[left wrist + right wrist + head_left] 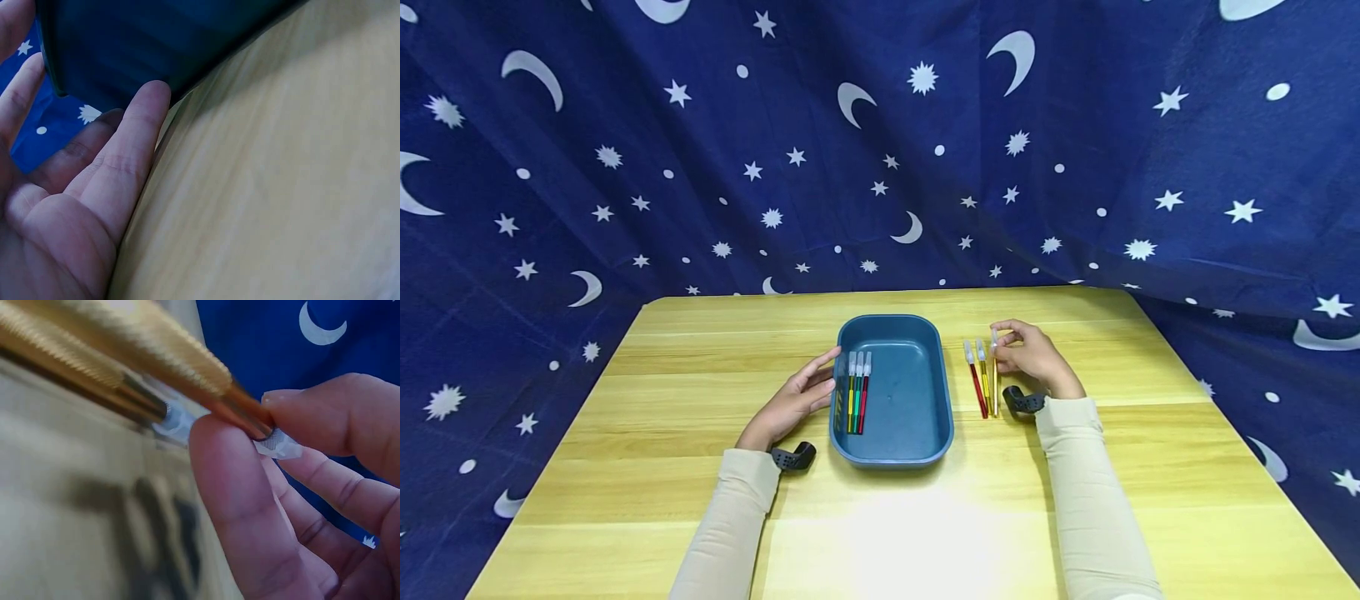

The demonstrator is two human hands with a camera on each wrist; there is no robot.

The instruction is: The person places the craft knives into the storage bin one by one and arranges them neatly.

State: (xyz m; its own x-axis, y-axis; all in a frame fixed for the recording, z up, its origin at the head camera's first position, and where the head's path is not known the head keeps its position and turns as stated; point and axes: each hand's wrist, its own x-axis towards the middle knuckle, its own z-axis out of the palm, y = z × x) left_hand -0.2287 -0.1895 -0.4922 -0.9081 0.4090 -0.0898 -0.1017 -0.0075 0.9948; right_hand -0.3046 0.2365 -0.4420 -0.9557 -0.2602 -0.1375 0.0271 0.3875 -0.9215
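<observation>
A gold craft knife point(996, 387) with a clear cap is pinched between the thumb and fingertips of my right hand point(1033, 358); its knurled handle point(181, 362) fills the upper left of the right wrist view. Just left of it on the table lie another gold craft knife point(985, 385) and a red one point(977, 387). My left hand point(792, 407) has its fingers extended against the left wall of a blue plastic bin point(910, 408). Inside, along that wall, gold point(852, 400), green point(857, 400) and red point(864, 400) craft knives lie side by side, caps toward the back.
The wooden table point(700, 392) spreads out around the bin. Behind it hangs a dark blue cloth point(820, 225) printed with moons and stars. Dark wrist cameras sit on both wrists, the right one point(1021, 402) close beside the loose knives.
</observation>
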